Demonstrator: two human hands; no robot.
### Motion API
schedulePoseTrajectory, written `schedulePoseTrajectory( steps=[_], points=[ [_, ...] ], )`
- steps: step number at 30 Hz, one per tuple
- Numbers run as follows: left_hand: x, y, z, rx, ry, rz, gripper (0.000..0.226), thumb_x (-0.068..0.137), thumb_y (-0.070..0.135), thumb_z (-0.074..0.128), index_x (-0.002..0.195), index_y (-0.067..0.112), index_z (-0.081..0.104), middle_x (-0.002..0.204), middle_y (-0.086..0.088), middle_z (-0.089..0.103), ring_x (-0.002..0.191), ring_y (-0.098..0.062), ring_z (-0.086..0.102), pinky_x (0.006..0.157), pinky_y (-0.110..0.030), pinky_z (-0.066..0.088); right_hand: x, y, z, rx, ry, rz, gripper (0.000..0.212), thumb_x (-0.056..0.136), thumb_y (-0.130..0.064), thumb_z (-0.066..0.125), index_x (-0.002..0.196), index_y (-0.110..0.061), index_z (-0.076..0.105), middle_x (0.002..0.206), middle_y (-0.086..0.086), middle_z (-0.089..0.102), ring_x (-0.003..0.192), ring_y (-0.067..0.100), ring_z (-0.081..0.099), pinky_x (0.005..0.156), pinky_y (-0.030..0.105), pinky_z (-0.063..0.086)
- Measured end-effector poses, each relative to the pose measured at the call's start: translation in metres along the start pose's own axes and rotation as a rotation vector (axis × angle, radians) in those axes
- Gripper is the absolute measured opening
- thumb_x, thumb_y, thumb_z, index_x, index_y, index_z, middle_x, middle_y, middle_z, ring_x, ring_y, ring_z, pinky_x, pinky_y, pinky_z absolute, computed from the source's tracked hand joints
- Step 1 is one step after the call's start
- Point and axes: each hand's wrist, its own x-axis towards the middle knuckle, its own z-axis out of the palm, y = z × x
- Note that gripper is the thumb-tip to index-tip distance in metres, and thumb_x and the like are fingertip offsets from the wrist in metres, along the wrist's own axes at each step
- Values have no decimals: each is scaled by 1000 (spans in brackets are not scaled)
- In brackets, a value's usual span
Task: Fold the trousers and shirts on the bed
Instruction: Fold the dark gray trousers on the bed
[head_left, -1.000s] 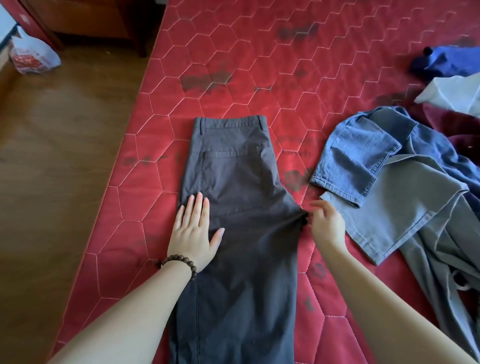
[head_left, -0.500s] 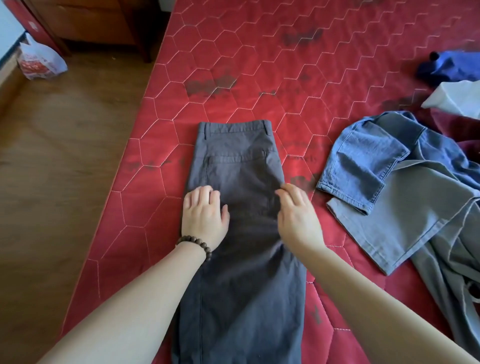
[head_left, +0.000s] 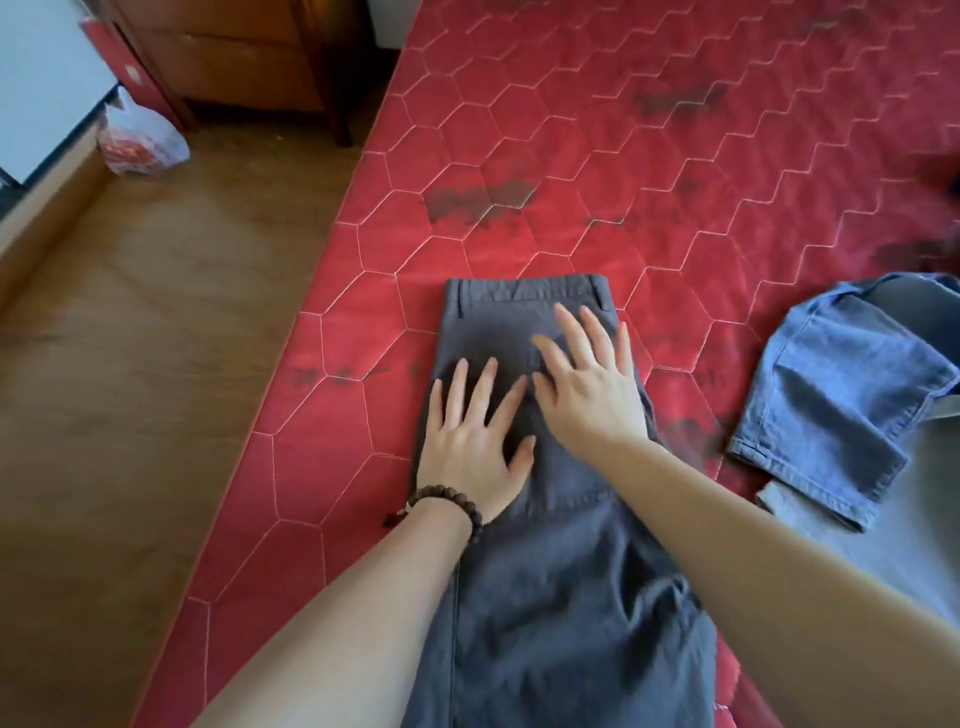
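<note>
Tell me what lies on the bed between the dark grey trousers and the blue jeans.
Only bare red quilted mattress with a dark smudge separates the dark grey trousers from the blue jeans, per the head view.

My forearms cover part of the grey trousers (head_left: 545, 623), and the legs run off the bottom edge. The blue jeans (head_left: 831, 395) get cut off on the right, where it's all blurry.
</note>
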Motion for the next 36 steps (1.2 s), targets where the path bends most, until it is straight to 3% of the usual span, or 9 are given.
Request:
schedulePoseTrajectory(
  steps=[2,5,11,17,21,24,27,32,36],
  points=[
    [3,-3,5,15,-23,-4,63,88,55,36,145,29,37,158,-6,21,146,-35,9,116,-53,13,18,10,12,-32,-221,-62,58,95,-59,15,149,-39,19,162,-3,2,148,22,-4,118,52,-6],
    [6,-3,8,47,-40,8,65,88,57,32,148,33,29,159,-5,17,147,-35,7,116,-52,12,24,28,28,-43,-267,90,60,93,-63,3,149,-45,0,161,-9,-1,148,10,-6,117,52,-10],
    [7,-3,12,45,-37,-7,64,89,58,29,149,34,27,159,-3,18,146,-33,9,116,-51,14,0,20,20,-22,-46,291,53,100,-38,28,150,-19,28,160,3,14,148,23,5,117,56,-2],
    [4,6,-13,99,-73,-58,52,99,46,33,144,21,40,155,-9,29,146,-28,16,118,-50,3,-127,-11,-7,65,-128,103,56,93,-45,39,145,-23,40,158,6,24,147,26,16,118,55,3],
    [-79,39,-28,-40,-13,5,47,92,28,37,131,9,56,143,-15,47,138,-30,36,116,-50,21,-194,-29,-16,77,-118,212,53,93,-33,49,142,-13,44,155,9,31,146,27,21,118,55,8],
    [-169,60,-25,-35,-169,95,57,93,36,28,143,15,43,152,-10,35,142,-26,29,117,-47,21,-235,-62,-17,141,-144,156,53,90,-24,54,141,-10,46,152,9,37,144,27,27,115,58,16],
    [-210,38,-24,34,-222,61,62,93,51,29,151,26,26,158,-1,21,147,-20,15,119,-46,12,-275,-68,-16,89,-211,125,57,94,-38,42,148,-22,34,157,1,27,146,21,19,117,56,7],
    [-220,20,-28,122,-240,-157,63,97,52,23,153,26,9,161,1,7,148,-22,2,119,-49,4,-314,-35,-24,-47,-222,491,59,99,-45,28,153,-24,19,161,-6,6,149,20,0,114,60,-8],
    [-299,83,-26,9,-235,-47,61,94,41,32,151,22,24,160,-4,12,148,-24,9,119,-49,6,-361,-108,-36,57,-249,180,55,96,-36,37,148,-21,32,159,0,18,147,23,15,116,59,4]
  ],
)
